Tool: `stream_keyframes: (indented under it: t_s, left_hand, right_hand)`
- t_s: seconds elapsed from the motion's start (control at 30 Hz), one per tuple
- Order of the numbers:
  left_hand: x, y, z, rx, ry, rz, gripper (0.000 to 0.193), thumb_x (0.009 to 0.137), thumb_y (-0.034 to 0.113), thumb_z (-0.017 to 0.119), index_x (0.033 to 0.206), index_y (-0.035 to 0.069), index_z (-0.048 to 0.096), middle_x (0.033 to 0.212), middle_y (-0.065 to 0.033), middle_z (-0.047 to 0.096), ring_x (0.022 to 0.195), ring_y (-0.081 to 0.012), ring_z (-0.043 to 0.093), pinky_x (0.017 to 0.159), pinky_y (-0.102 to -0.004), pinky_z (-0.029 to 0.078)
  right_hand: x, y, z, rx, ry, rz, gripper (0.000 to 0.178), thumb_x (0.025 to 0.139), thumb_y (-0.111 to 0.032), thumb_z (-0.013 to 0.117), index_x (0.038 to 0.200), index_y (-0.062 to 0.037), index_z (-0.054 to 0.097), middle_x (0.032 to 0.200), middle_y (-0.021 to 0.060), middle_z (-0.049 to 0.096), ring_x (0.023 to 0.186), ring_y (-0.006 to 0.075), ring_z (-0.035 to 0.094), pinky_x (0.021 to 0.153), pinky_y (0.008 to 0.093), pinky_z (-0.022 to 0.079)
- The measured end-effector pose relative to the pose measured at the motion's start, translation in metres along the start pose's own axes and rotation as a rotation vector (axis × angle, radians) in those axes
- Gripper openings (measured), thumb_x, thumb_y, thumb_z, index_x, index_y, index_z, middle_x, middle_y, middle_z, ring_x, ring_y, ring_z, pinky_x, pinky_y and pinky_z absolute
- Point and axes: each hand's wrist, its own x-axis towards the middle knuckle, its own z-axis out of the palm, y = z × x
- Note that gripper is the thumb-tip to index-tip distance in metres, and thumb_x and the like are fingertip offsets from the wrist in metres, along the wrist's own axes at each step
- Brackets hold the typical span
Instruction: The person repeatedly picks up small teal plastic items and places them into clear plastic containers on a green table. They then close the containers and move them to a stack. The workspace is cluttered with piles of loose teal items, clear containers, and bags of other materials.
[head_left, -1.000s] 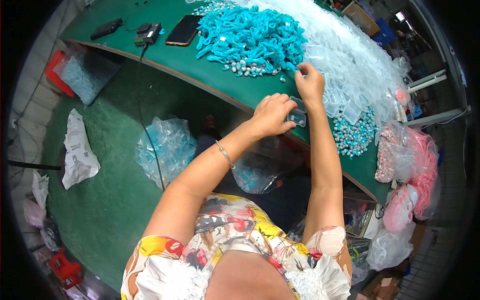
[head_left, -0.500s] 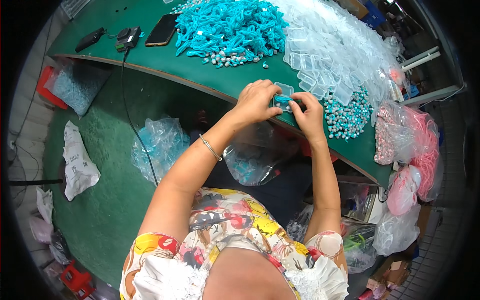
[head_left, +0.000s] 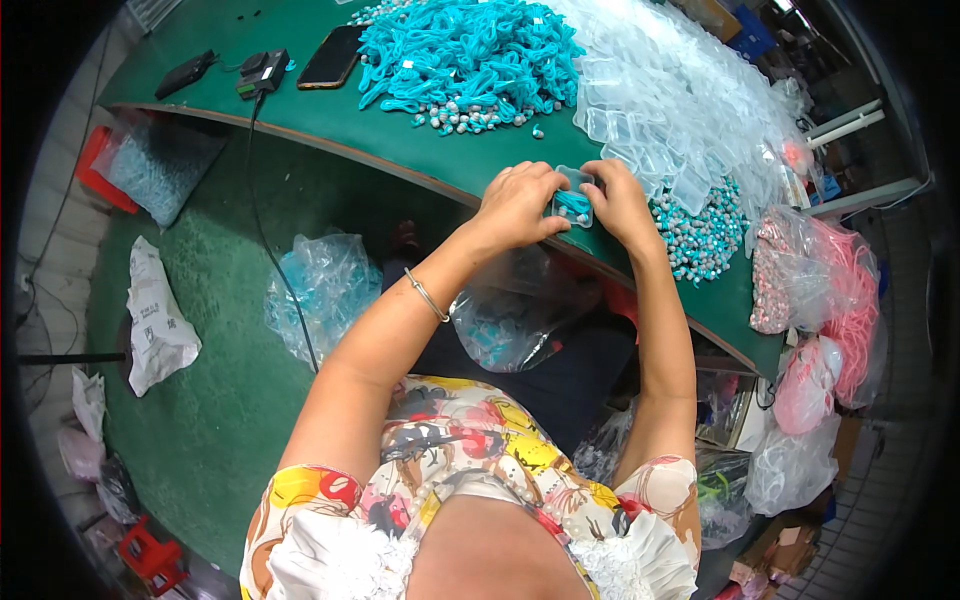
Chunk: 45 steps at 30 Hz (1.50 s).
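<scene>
At the near edge of the green table I hold a small clear plastic box (head_left: pixel 571 222) with its lid raised. A bundle of turquoise cord (head_left: pixel 573 204) with beads lies inside it. My left hand (head_left: pixel 520 205) is closed around the box's left side, thumb at the near edge. On the far right side, the fingers of my right hand (head_left: pixel 620 200) pinch the raised lid. Beyond my left hand is a big heap of turquoise cords (head_left: pixel 465 55) with beaded ends. Right of my right hand lies a pile of turquoise and grey beads (head_left: pixel 700 230).
A mound of clear plastic boxes (head_left: pixel 680 90) covers the table's far right. A phone (head_left: pixel 330 58) and a small black device (head_left: pixel 262 74) with a cable lie far left. Bags of pink cord (head_left: pixel 845 300) hang at the right edge. Clear bags (head_left: pixel 325 295) stand below the table.
My right fingers have moved from the cord inside the box up to its lid. The cord now lies lower in the box. The whole view has shifted slightly.
</scene>
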Motion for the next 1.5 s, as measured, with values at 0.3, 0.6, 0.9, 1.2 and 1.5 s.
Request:
stream_keyframes:
  t_s: [0.3, 0.6, 0.9, 1.2, 1.5]
  left_hand:
    - [-0.01, 0.005, 0.004, 0.037, 0.158, 0.011, 0.045, 0.064, 0.027, 0.086, 0.096, 0.007, 0.063, 0.088, -0.0074, 0.063, 0.089, -0.0299, 0.06, 0.076, -0.0416, 0.046]
    - [-0.021, 0.009, 0.01, 0.128, 0.211, 0.054, 0.045, 0.068, 0.026, 0.083, 0.106, 0.009, 0.065, 0.087, -0.0046, 0.063, 0.086, -0.0269, 0.06, 0.075, -0.0401, 0.045]
    - [-0.011, 0.009, 0.0, 0.173, 0.068, 0.165, 0.034, 0.082, 0.023, 0.072, 0.11, 0.009, 0.06, 0.097, -0.0079, 0.059, 0.09, -0.0288, 0.06, 0.076, -0.0424, 0.047]
    - [-0.007, -0.006, -0.002, 0.001, 0.041, 0.192, 0.019, 0.089, 0.023, 0.065, 0.095, 0.005, 0.062, 0.086, -0.0128, 0.058, 0.078, -0.0348, 0.06, 0.067, -0.0448, 0.048]
    - [-0.03, 0.02, 0.002, -0.049, 0.107, 0.152, 0.02, 0.087, 0.025, 0.067, 0.086, 0.006, 0.065, 0.08, -0.012, 0.059, 0.071, -0.0342, 0.06, 0.064, -0.0438, 0.048]
  right_hand:
    - [-0.014, -0.015, -0.004, 0.115, 0.208, -0.06, 0.021, 0.075, 0.003, 0.073, 0.092, -0.001, 0.062, 0.088, 0.0129, 0.057, 0.069, 0.0283, 0.06, 0.062, 0.0365, 0.049]
    - [-0.035, -0.018, 0.0, 0.137, 0.309, -0.182, 0.019, 0.077, 0.001, 0.071, 0.093, -0.002, 0.062, 0.09, 0.0129, 0.061, 0.077, 0.0321, 0.063, 0.066, 0.0386, 0.052]
    - [-0.06, -0.034, -0.002, 0.095, 0.195, -0.196, 0.038, 0.076, -0.005, 0.074, 0.113, -0.0032, 0.065, 0.098, 0.0144, 0.06, 0.088, 0.0323, 0.06, 0.074, 0.0393, 0.051]
    - [-0.045, -0.029, 0.011, 0.293, 0.151, -0.08, 0.019, 0.085, -0.007, 0.068, 0.103, -0.0014, 0.067, 0.087, 0.0131, 0.057, 0.079, 0.0291, 0.059, 0.068, 0.0355, 0.048]
    - [-0.004, -0.002, -0.009, 0.027, 0.264, -0.088, 0.012, 0.09, -0.018, 0.065, 0.09, -0.0076, 0.071, 0.089, 0.0079, 0.065, 0.091, 0.0277, 0.06, 0.083, 0.0402, 0.042]
